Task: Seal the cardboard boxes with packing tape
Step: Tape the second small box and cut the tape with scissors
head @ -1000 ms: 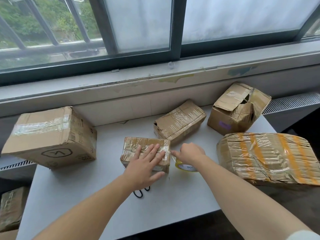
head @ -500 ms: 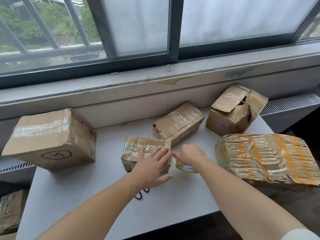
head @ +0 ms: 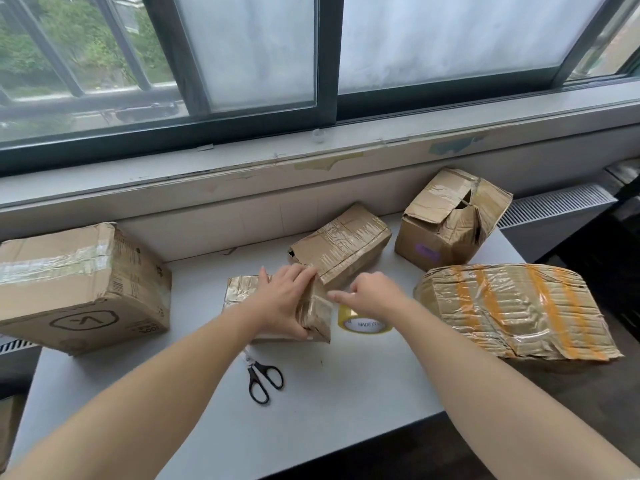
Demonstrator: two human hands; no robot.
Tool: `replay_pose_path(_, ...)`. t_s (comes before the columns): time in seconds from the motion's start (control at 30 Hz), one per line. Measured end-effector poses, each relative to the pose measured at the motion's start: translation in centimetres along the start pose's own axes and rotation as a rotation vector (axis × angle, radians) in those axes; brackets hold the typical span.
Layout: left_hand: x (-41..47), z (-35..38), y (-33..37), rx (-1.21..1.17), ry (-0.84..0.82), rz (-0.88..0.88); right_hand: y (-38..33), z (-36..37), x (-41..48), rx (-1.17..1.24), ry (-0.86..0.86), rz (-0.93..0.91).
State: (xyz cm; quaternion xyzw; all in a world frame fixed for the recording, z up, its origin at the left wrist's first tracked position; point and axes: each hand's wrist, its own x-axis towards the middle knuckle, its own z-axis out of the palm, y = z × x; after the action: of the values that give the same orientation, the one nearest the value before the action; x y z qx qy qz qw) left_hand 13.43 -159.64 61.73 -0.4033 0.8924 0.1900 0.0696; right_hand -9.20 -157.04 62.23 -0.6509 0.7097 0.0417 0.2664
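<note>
A small tape-wrapped cardboard box (head: 242,292) lies mid-table. My left hand (head: 284,303) holds its right end, fingers over the top and thumb on the front face. My right hand (head: 372,294) is curled over a yellow-rimmed roll of packing tape (head: 363,323) standing just right of that box. Its thumb and forefinger pinch together at the box's upper right corner. Whether clear tape runs between them is too faint to see. Behind lies a taped box (head: 343,245), and a box with torn, open flaps (head: 450,220) stands at the back right.
Black-handled scissors (head: 263,375) lie on the grey table (head: 346,393) under my left forearm. A large box (head: 79,285) fills the left side. A crushed box with orange tape (head: 512,306) fills the right. A window sill (head: 311,161) runs behind.
My left hand slid from lying flat on the small box to clasping its right end. The scissors show fully now. My right hand stayed over the roll.
</note>
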Motion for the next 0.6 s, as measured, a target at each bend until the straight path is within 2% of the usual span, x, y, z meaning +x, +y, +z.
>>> replay_pose_path(0.1, -1.2, -2.5, -2.2, -0.227, 0.132, 0.012, -2.1, -5.2, 0.1, 0.112, 0.039, -0.098)
replay_pose_path(0.2, -3.2, -3.8, -4.6, -0.436, 0.281, 0.018, -5.9, -9.2, 0.2, 0.077, 0.114, -0.223)
replay_pose_path(0.27, -5.2, -4.0, -6.2, -0.487, 0.337, -0.007, -8.7, -10.4, 0.0, 0.051, 0.132, -0.282)
replay_pose_path(0.47, -11.0, -1.7, -11.8, -0.626, 0.353, -0.188, -17.3, -8.4, -0.5, -0.092, 0.038, -0.381)
replay_pose_path(0.6, -13.8, -1.0, -14.6, -0.688, 0.369, -0.239, -21.9, -6.5, -0.4, -0.171, 0.042, -0.402)
